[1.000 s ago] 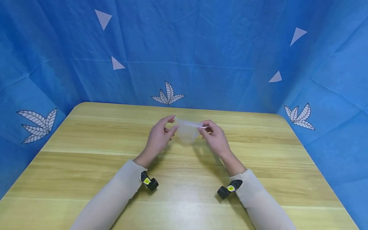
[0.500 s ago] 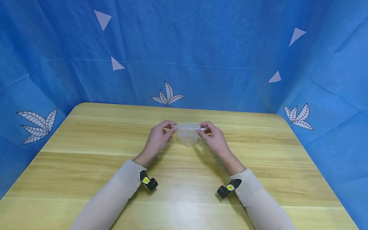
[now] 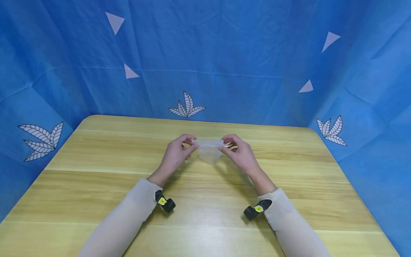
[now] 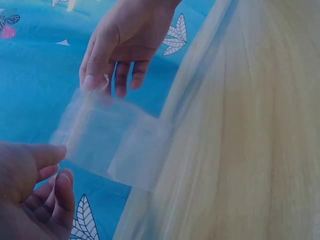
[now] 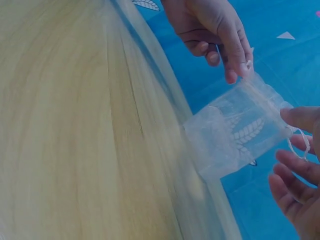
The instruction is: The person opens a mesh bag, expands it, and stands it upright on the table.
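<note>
A small sheer white drawstring pouch (image 3: 209, 154) hangs stretched between both hands above the table, its lower end downward. My left hand (image 3: 177, 152) pinches its top left corner between thumb and forefinger, where a short loop of cord shows. At the opposite top corner, my right hand (image 3: 240, 154) pinches the pouch, and a white cord (image 5: 306, 148) loops out by its fingers in the right wrist view. Through the thin fabric (image 4: 107, 135) the blue cloth behind is visible. A paler, creased patch lies toward the pouch's bottom; whether anything is inside, I cannot tell.
The wood-grain table (image 3: 205, 214) spreads beneath both forearms. Blue cloth (image 3: 205, 43) printed with white triangles and leaves hangs behind it and at both sides. A small black camera (image 3: 166, 203) sits on the left wrist, another camera (image 3: 256, 210) on the right.
One second ago the pouch was blurred and the left thumb and forefinger stood further apart. The left fingertips have since come together at its corner; the pouch's upper edge sits slightly lower.
</note>
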`<state>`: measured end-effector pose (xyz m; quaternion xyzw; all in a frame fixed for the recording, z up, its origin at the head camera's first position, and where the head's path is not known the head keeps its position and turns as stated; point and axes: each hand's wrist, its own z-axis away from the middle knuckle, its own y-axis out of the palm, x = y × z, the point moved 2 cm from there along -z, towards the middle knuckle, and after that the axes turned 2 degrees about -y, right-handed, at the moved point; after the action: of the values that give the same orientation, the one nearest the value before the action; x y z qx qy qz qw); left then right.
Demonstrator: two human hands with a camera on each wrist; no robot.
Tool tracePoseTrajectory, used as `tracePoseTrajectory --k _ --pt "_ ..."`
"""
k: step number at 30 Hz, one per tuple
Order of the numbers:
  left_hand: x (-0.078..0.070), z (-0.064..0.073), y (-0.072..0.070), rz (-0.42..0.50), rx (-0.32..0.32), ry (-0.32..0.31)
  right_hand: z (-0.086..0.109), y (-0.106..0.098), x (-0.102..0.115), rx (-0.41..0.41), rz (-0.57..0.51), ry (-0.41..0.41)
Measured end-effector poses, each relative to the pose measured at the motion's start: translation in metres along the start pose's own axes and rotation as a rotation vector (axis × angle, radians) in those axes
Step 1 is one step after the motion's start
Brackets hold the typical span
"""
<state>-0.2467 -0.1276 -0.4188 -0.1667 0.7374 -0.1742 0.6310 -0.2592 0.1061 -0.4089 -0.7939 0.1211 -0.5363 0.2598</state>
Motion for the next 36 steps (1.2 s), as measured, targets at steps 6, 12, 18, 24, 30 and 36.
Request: tracePoseTrajectory --k 6,12,18,24,30,36 --pt "-0.0024 0.0003 -0.0004 -0.020 -0.006 0.034 -0.0002 -0.0013 0.0010 0.001 0.010 -0.015" --pt "-0.0039 0.0008 -0.0014 -0.023 0.002 0.027 0.0002 -0.0021 0.0027 0.001 0.034 -0.018" --pt "-0.0069 0.0021 -0.0034 -0.024 0.005 0.026 0.0009 -0.0024 0.0041 0.008 0.056 -0.023" --pt "-0.0083 0.0023 -0.0048 -0.037 0.006 0.034 0.0008 -0.0032 0.0039 0.019 0.048 -0.033" --pt "-0.0092 0.0015 -0.0051 -0.100 -0.003 0.065 0.0003 -0.0060 0.0031 0.017 0.040 -0.040" --pt "-0.0085 -0.0004 -0.0063 -0.117 -0.020 0.085 -0.0010 -0.0091 0.0029 0.006 0.046 -0.053"
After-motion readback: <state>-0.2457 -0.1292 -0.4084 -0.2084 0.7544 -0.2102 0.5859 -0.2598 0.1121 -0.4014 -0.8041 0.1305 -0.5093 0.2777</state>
